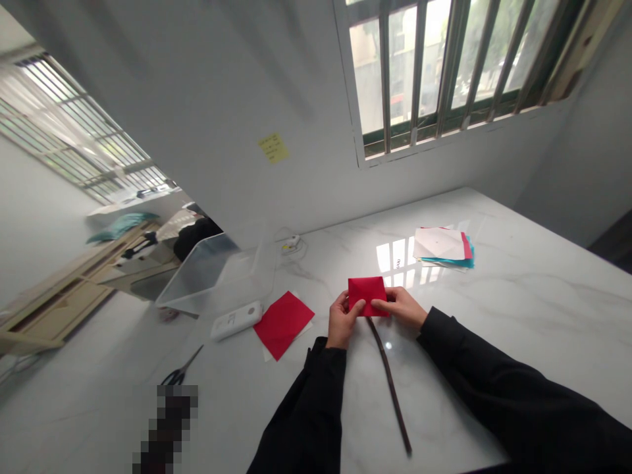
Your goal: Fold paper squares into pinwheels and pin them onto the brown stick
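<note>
Both hands (pixel 342 324) pinch red paper (pixel 368 289), a dark strip (pixel 389 376) just below, red sheet (pixel 284 326) left, paper stack (pixel 440 245) right.

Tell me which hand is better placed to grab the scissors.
Probably the left hand. It is nearer the scissors, which lie on its side; the right hand would have to reach across. Both hold the red paper, so the right would need to keep it.
</note>
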`<move>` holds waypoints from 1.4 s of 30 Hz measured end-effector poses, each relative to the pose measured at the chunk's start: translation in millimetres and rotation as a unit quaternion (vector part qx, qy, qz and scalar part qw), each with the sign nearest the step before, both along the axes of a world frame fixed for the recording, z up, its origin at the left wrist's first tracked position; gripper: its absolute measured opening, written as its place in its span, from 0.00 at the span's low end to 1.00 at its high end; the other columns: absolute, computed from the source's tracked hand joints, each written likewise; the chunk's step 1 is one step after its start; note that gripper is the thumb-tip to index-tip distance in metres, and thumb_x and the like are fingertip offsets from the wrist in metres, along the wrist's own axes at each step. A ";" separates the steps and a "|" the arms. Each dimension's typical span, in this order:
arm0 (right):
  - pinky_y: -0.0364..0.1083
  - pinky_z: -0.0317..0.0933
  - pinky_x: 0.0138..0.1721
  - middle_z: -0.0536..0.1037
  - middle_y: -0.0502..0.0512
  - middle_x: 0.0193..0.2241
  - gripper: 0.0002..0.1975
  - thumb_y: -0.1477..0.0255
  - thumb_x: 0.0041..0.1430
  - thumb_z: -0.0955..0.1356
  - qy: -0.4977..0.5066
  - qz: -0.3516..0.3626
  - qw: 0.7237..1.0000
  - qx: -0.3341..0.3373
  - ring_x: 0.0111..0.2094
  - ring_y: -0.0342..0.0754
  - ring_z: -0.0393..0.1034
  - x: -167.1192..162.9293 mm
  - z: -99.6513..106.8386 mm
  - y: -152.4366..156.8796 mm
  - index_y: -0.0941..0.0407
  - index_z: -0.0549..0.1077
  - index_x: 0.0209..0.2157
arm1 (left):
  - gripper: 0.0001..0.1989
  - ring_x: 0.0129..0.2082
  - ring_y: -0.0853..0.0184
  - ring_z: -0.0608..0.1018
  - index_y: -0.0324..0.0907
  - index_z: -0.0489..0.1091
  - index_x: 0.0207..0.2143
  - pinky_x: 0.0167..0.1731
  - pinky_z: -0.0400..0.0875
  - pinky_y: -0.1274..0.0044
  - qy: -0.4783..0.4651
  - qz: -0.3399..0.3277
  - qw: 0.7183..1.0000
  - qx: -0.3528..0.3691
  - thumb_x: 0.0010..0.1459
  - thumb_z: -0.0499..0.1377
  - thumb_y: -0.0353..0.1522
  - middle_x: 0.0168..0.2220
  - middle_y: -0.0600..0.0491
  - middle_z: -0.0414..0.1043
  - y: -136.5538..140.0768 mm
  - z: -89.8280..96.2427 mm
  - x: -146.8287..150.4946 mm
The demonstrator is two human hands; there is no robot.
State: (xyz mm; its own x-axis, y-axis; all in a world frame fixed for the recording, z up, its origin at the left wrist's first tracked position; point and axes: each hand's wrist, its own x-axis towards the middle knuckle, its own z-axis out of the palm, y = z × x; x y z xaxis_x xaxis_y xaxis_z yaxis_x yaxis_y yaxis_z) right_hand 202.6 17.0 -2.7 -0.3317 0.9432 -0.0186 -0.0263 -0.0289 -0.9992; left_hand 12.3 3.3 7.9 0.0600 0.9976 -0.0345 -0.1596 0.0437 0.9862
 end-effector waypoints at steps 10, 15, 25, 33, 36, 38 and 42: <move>0.48 0.69 0.36 0.84 0.61 0.36 0.30 0.48 0.55 0.73 -0.026 -0.005 0.999 0.018 0.35 0.54 0.77 0.4 -2.8 -0.4 0.63 0.81 0.42 | 0.22 0.39 0.60 0.82 0.36 0.78 0.43 0.44 0.76 0.71 0.031 -0.008 0.999 0.003 0.51 0.71 0.43 0.41 0.46 0.82 -0.3 -2.4 -0.7; 0.48 0.68 0.36 0.84 0.61 0.36 0.29 0.50 0.55 0.74 -0.026 -0.020 0.999 0.016 0.35 0.54 0.77 0.1 -6.6 0.4 0.63 0.81 0.43 | 0.24 0.40 0.59 0.83 0.36 0.78 0.43 0.45 0.76 0.70 0.032 -0.027 0.999 0.001 0.50 0.72 0.43 0.42 0.44 0.83 -2.3 0.9 -0.1; 0.47 0.68 0.34 0.83 0.60 0.34 0.28 0.50 0.55 0.74 -0.023 -0.007 1.000 0.002 0.33 0.52 0.76 1.3 -7.6 1.3 0.64 0.81 0.42 | 0.29 0.45 0.54 0.83 0.35 0.77 0.48 0.50 0.77 0.65 0.016 -0.050 0.999 -0.011 0.47 0.74 0.43 0.46 0.42 0.82 -3.0 6.4 -0.9; 0.47 0.68 0.34 0.83 0.60 0.34 0.25 0.54 0.57 0.73 -0.041 -0.016 0.999 0.019 0.33 0.52 0.76 0.3 -5.6 0.2 0.63 0.82 0.41 | 0.29 0.43 0.54 0.84 0.35 0.78 0.48 0.48 0.77 0.66 0.025 -0.063 0.998 -0.013 0.47 0.74 0.42 0.45 0.41 0.82 -1.7 2.9 -3.8; 0.46 0.67 0.33 0.83 0.59 0.33 0.23 0.55 0.57 0.73 -0.049 -0.020 0.998 0.035 0.32 0.51 0.75 -0.3 -5.7 0.4 0.63 0.82 0.39 | 0.28 0.43 0.55 0.84 0.35 0.78 0.48 0.47 0.78 0.67 0.031 -0.063 0.997 -0.012 0.48 0.74 0.41 0.45 0.41 0.82 -1.1 1.6 -5.0; 0.46 0.66 0.32 0.83 0.59 0.32 0.22 0.55 0.57 0.73 -0.053 -0.019 0.998 0.038 0.31 0.51 0.74 -0.5 -5.6 0.8 0.63 0.82 0.38 | 0.28 0.43 0.55 0.84 0.35 0.78 0.48 0.47 0.78 0.66 0.030 -0.066 0.997 -0.015 0.48 0.74 0.41 0.44 0.42 0.83 -0.7 1.4 -5.6; 0.45 0.65 0.31 0.82 0.57 0.30 0.22 0.56 0.57 0.73 -0.048 -0.018 0.998 0.038 0.29 0.49 0.73 -1.7 -3.8 0.2 0.63 0.82 0.37 | 0.27 0.41 0.55 0.84 0.35 0.78 0.47 0.45 0.79 0.66 0.031 -0.072 0.997 -0.018 0.47 0.75 0.40 0.41 0.43 0.83 -0.1 2.4 -5.5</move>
